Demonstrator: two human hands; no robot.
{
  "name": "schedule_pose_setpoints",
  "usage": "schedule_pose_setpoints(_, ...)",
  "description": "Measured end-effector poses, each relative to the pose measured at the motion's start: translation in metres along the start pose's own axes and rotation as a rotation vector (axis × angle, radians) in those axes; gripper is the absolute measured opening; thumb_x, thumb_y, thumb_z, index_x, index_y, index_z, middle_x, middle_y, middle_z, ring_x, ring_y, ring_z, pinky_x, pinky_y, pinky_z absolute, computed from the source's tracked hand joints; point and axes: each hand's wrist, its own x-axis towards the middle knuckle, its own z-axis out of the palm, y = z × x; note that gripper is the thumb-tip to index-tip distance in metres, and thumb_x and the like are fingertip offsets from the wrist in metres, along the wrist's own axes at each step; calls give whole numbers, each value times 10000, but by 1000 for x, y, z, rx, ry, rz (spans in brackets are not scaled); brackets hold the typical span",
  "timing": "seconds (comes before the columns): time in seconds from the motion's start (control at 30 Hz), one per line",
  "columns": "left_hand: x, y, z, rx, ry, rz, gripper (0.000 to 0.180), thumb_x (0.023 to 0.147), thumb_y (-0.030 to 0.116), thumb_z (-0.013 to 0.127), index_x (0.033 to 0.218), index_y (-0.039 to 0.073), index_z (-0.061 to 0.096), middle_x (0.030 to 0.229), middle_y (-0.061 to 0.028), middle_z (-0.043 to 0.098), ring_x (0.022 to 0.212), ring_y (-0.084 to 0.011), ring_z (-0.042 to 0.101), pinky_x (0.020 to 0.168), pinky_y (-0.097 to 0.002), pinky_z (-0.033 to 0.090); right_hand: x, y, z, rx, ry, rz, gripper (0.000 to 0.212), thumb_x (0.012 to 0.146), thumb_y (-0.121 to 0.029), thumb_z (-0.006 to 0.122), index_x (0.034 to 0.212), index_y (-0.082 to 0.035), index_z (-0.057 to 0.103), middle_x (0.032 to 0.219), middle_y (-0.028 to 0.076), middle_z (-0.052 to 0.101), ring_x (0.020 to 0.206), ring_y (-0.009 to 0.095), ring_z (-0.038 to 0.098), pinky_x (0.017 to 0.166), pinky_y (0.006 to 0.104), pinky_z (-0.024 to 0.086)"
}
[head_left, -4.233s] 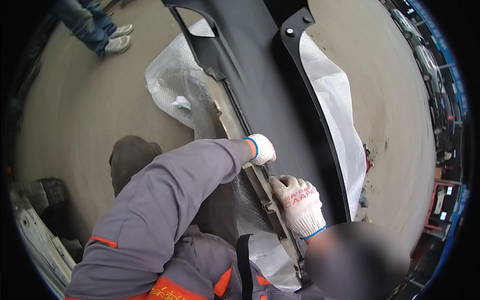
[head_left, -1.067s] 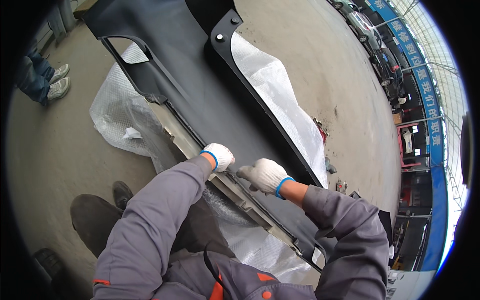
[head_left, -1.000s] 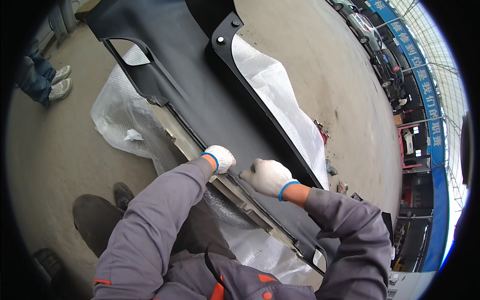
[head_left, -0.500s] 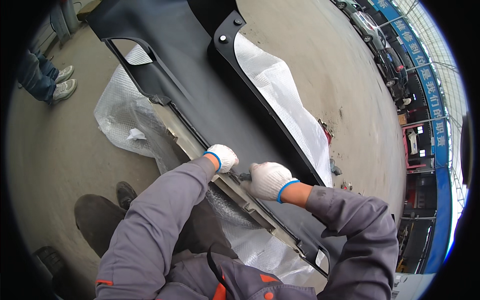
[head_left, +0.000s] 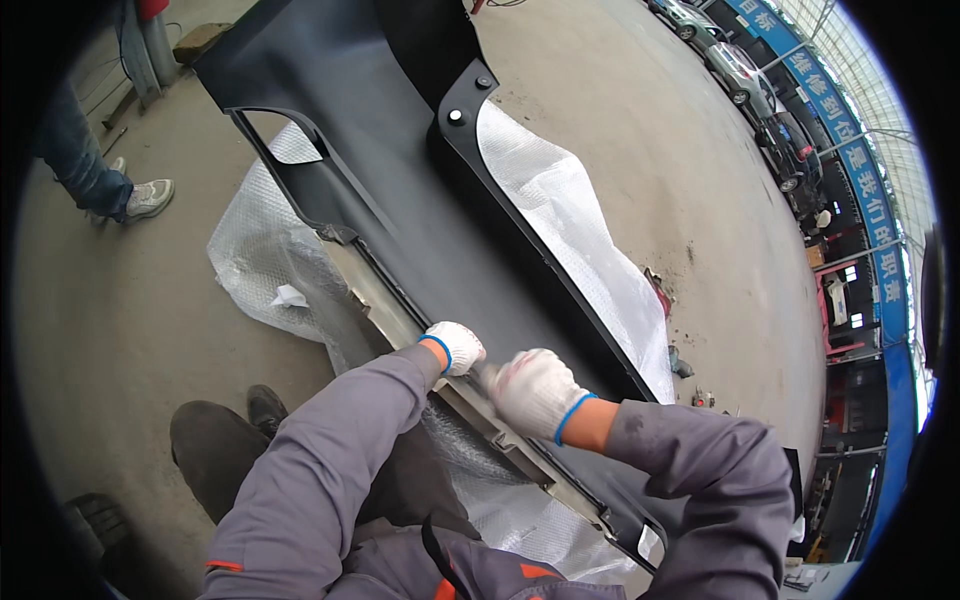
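A large black car bumper (head_left: 420,200) lies with its inner side up, running from far left to near right. Along its near edge is a beige strip (head_left: 378,312) with a dark seam beside it. My left hand (head_left: 457,348), in a white knit glove with a blue cuff, is closed at that seam; whatever its fingers hold is hidden. Just to its right, my right hand (head_left: 535,393), gloved the same way, is closed low over the seam. A blurred greyish thing shows at its fingertips, too smeared to name.
Bubble wrap (head_left: 548,170) spreads under the bumper over the concrete floor. A person's legs (head_left: 85,165) stand at the far left. A grey-green tool (head_left: 680,362) and a red object (head_left: 657,288) lie to the right. Parked cars (head_left: 735,70) line the far right.
My right hand's fingertips, with a dark tool tip showing before, are now blurred by motion. The view has shifted slightly, and the other person's feet have moved.
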Motion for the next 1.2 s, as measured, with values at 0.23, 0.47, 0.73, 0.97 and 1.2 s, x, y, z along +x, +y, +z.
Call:
schedule_pose_setpoints(0.23,-3,0,2,6,41,31,187,894,144,631,1018,176,767,1071,-132,773,1039,-342,736,881,-465,580,-5,-7,-10,455,-21,316,418,922,-395,648,988,-10,795,908,241,771,863,415,763,810,497,606)
schedule_pose_setpoints(0.47,-2,9,-6,14,-17,16,246,886,135,663,1104,179,769,1181,-128,765,1118,-343,726,942,-471,580,-10,-10,2,-372,145,-190,265,909,-219,646,991,18,733,806,169,728,784,301,760,706,402,605)
schedule_pose_setpoints(0.73,0,2,-4,11,-4,23,257,890,98,615,1081,168,773,1162,-137,769,1098,-346,732,928,-471,584,-2,-2,-12,451,51,254,492,959,-430,607,968,43,742,883,253,759,869,406,764,770,487,611)
schedule_pose_setpoints(0.97,-2,4,-8,17,-52,-2,269,902,96,611,1101,178,773,1177,-137,765,1112,-345,729,924,-469,589,-5,-16,-5,-260,-72,-249,339,863,-292,712,1010,13,704,831,211,751,838,336,782,677,458,599)
schedule_pose_setpoints(1.2,1,5,-3,15,-4,17,263,899,95,617,1097,175,771,1171,-127,767,1112,-342,729,921,-468,591,2,6,-15,470,49,229,489,939,-431,626,1008,37,749,922,250,761,889,401,762,785,472,615)
